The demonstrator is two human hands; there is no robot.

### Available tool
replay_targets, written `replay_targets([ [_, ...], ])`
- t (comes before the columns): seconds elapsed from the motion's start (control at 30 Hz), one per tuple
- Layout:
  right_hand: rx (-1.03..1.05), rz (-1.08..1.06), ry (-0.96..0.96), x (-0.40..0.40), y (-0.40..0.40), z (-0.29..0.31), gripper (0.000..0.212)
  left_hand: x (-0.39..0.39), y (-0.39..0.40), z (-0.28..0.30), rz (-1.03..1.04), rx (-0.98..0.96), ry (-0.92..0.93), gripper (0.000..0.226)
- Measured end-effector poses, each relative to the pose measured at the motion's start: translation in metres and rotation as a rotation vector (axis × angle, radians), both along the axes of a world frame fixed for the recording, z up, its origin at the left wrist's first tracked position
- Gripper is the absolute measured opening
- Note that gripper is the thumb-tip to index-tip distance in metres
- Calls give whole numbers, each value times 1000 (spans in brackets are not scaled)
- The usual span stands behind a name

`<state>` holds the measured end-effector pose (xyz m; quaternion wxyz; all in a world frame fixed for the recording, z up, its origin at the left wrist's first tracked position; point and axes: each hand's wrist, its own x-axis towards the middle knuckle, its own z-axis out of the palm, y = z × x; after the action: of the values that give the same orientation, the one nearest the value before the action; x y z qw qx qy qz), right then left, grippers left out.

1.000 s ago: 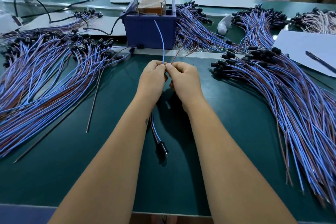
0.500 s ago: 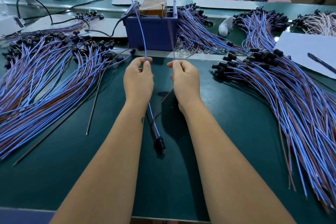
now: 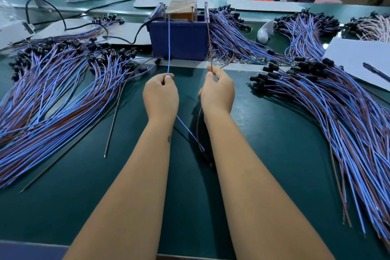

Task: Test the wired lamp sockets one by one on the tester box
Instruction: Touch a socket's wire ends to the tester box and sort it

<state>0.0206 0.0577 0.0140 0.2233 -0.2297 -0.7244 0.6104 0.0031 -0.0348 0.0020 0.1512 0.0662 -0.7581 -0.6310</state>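
Tester box (image 3: pixel 179 38) at the green counter's (image 3: pixel 274 154) far middle, left hand (image 3: pixel 160 95) before it pinching a blue wire (image 3: pixel 169 48), right hand (image 3: pixel 217 91) pinching the brown wire (image 3: pixel 209 48), both wires reaching the box's top, socket (image 3: pixel 207 159) nearer, between the forearms.

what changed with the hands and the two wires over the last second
The left hand and right hand, pinched together a second ago, moved apart, spreading the blue wire and brown wire up to the tester box. Each grip held. The piles stayed put.
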Motion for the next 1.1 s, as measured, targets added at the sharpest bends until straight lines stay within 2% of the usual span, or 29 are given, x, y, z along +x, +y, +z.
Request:
replay_targets([
  [0.17,25,5,-49,-8,2,-3,33,-4,-4,1,-32,34,-12,28],
  [0.53,40,100,-3,-9,8,-7,33,-11,-13,4,13,89,-1,33],
  [1.1,24,115,27,-11,10,-10,35,-21,-17,1,-4,187,-70,26],
])
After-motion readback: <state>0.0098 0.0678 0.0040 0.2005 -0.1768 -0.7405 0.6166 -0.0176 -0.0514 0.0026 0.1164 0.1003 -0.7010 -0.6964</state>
